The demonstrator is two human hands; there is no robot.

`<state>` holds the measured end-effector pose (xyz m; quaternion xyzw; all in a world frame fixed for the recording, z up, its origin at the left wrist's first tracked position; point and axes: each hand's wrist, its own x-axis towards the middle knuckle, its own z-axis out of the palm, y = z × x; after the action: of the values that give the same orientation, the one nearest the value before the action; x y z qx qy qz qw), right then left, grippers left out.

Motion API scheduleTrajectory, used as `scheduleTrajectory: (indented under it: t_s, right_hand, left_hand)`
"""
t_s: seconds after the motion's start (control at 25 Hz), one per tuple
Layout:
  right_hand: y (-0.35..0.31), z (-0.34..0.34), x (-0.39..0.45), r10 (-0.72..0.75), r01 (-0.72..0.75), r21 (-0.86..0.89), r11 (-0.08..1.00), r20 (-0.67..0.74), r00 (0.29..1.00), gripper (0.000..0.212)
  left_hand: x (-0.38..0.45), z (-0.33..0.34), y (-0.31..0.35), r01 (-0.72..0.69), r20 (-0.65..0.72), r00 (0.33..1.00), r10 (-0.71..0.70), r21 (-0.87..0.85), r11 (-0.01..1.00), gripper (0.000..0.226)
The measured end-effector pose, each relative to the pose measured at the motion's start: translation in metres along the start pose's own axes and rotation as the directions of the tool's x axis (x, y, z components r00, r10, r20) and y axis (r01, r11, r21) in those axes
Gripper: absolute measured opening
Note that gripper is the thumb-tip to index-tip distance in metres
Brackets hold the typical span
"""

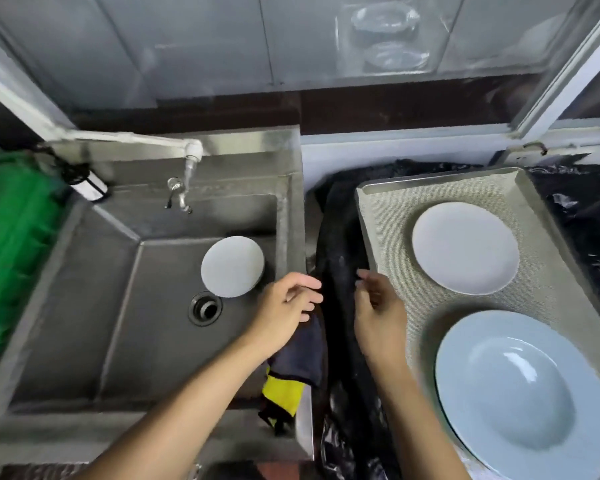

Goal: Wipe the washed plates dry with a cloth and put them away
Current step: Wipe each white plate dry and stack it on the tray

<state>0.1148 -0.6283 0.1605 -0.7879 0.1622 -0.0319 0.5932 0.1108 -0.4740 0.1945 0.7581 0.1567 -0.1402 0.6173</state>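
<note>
3 plates are showing. A small white plate is leaning in the far right corner of the steel sink, just beyond the drain. On the right, a tray is carrying a flat white plate at its far end and a deep pale-blue plate at its near end. The left hand is hovering over the sink's right rim, fingers loosely curled; a dark blue and yellow cloth is hanging beneath it, though I cannot tell whether the hand is gripping it. The right hand is hovering over black plastic sheeting, fingers relaxed, holding nothing.
</note>
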Motion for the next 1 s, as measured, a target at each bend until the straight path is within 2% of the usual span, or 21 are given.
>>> scheduleTrajectory:
  t_s: [0.2,0.4,0.56,0.76,1.0]
  right_hand:
    - [-0.016,0.073,-0.052,-0.051,0.057,-0.057,0.997,0.106,0.993,0.026]
    - [-0.028,0.159,-0.108,0.008,-0.007,-0.019,1.0,0.097,0.995,0.024]
    - [-0.025,0.217,-0.15,0.054,-0.049,-0.075,0.996,0.07,0.996,0.025]
    - [-0.008,0.264,-0.186,0.157,-0.152,-0.12,0.981,0.026,0.987,0.024]
    - [0.022,0.292,-0.157,0.266,-0.25,-0.193,0.949,0.06,0.962,0.023]
  left_hand:
    - [-0.032,-0.091,-0.027,0.0,-0.066,0.998,-0.001,-0.026,1.0,0.03]
    - [-0.045,-0.189,-0.065,-0.016,-0.043,0.999,0.015,-0.029,0.999,0.03]
    - [-0.046,-0.257,-0.105,0.0,0.005,1.0,0.0,-0.009,1.0,0.027]
    - [-0.042,-0.31,-0.152,0.025,0.027,0.999,-0.024,-0.025,0.999,0.029]
    - [0.001,-0.331,-0.185,0.067,-0.033,0.997,-0.069,-0.054,0.996,0.029]
